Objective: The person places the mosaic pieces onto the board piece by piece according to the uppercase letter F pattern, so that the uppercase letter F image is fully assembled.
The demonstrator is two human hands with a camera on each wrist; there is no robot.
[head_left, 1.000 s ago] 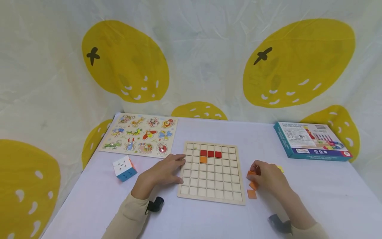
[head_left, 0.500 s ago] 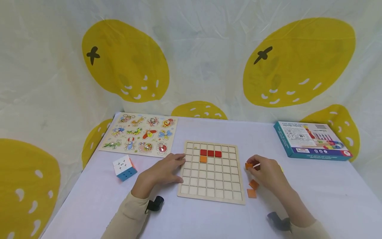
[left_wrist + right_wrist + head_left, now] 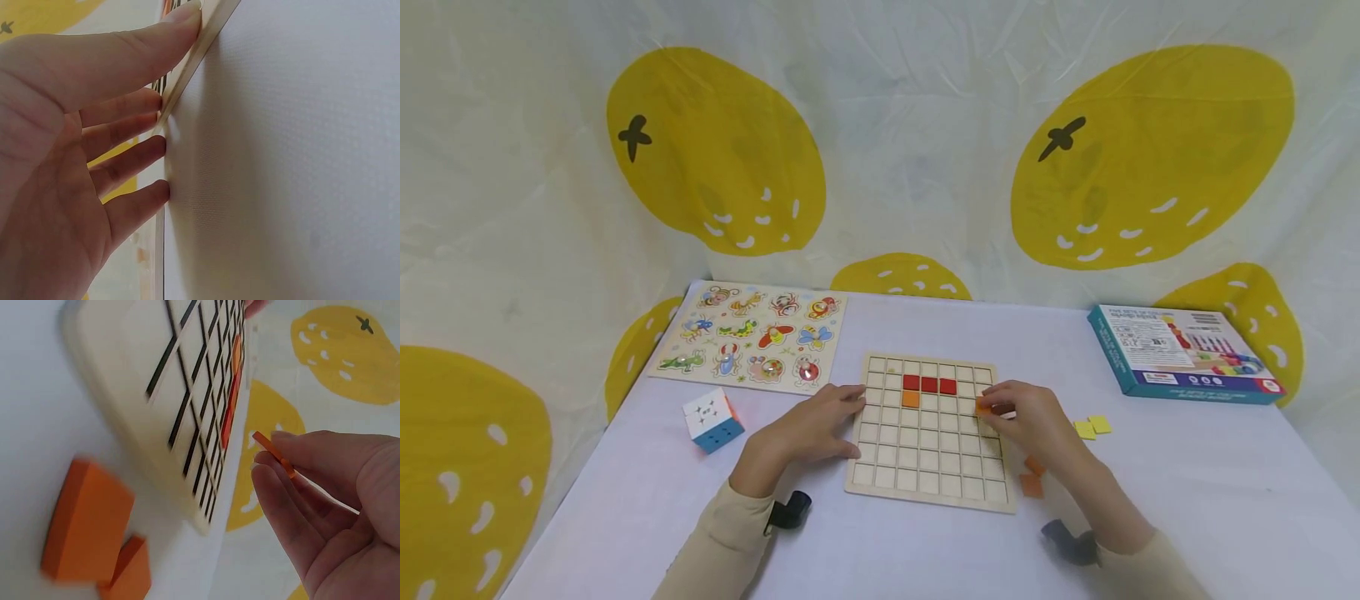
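Observation:
A wooden grid board lies on the table with three red tiles in a row and one orange tile below the leftmost of them. My left hand rests at the board's left edge, its thumb and fingertips touching the rim; the left wrist view shows the fingers spread and fairly straight. My right hand pinches another orange tile between thumb and fingers, over the right side of the board. Two loose orange tiles lie beside the board's right edge, below that hand.
Two yellow tiles lie right of my right hand. An insect puzzle board sits at the back left, a puzzle cube in front of it. A teal-edged box stands at the back right.
My right hand has picked up an orange tile from the table and carried it left to above the board, uncovering the yellow tiles. The left hand stays in place.

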